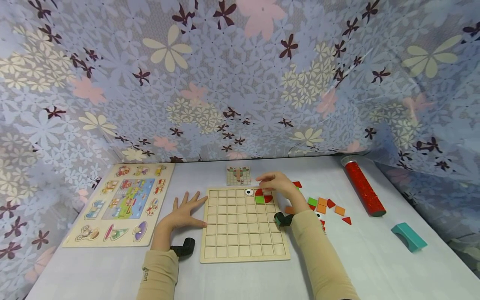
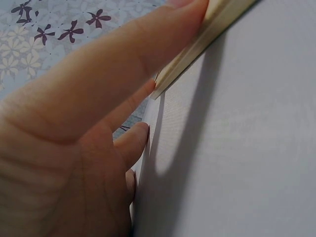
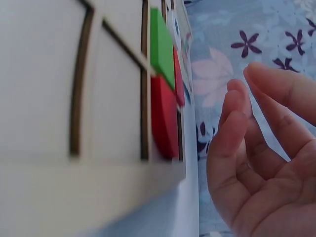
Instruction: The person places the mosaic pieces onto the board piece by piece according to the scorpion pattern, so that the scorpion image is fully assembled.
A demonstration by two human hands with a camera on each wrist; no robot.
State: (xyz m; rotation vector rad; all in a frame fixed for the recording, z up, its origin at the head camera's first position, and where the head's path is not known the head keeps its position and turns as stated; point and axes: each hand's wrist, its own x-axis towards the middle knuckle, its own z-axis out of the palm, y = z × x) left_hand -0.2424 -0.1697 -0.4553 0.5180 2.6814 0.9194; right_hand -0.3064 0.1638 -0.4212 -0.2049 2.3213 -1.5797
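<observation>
Bending loosely, the fingers of the right hand [image 1: 279,186] are above the far right corner of the wooden grid board [image 1: 240,239], with their tips near one another; the right wrist view shows the cloth through a gap between them. The fingers of the left hand [image 1: 182,215] are spread wide, and its index fingertip and thumb touch the left edge of the board, which lies flat on the white table [image 1: 258,281].

Near the right fingertips, in the same corner of the board, sit a green square [image 1: 260,200] and two red pieces with a curved side [image 3: 164,116], one beside the green square and one behind it. A white piece with a printed eye [image 1: 249,192] lies in the far row, to the left of these.

Just behind the board there is a small pattern card [image 1: 238,176]. To the right of the board, partly hidden by the right arm, some loose pieces [image 1: 321,202] are scattered, orange, green and red. Farther right are a red glittering tube [image 1: 363,187] and a teal arch block [image 1: 409,236]. On the left side lies a picture puzzle [image 1: 88,239], and behind everything hangs a flowered cloth [image 1: 232,91]
</observation>
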